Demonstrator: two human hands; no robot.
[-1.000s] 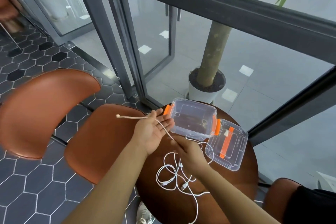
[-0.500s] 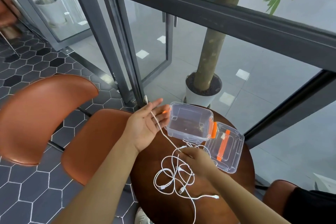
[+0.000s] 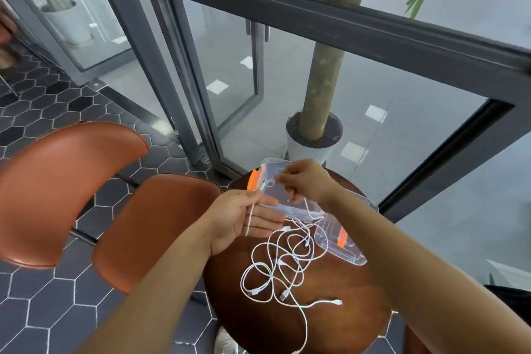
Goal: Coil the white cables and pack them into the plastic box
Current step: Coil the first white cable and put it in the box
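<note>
A tangle of white cables (image 3: 280, 269) lies on the round brown table (image 3: 339, 322). My left hand (image 3: 244, 217) is held palm up at the table's left edge, with one white cable running across the palm under the thumb. My right hand (image 3: 304, 181) is raised above the clear plastic box (image 3: 271, 169) and pinches the same cable, which hangs down to the pile. The box has orange latches and stands open at the table's far side. Its clear lid (image 3: 342, 250) lies to the right, partly hidden by my right forearm.
Two brown leather chairs (image 3: 66, 190) stand left of the table on dark hexagon floor tiles. Behind the table are a dark-framed glass wall and a potted tree (image 3: 314, 135) in a white pot. One cable hangs over the table's front edge.
My right hand has risen from the cable pile to above the box, drawing the cable up. My left hand has kept its hold and turned slightly toward me.
</note>
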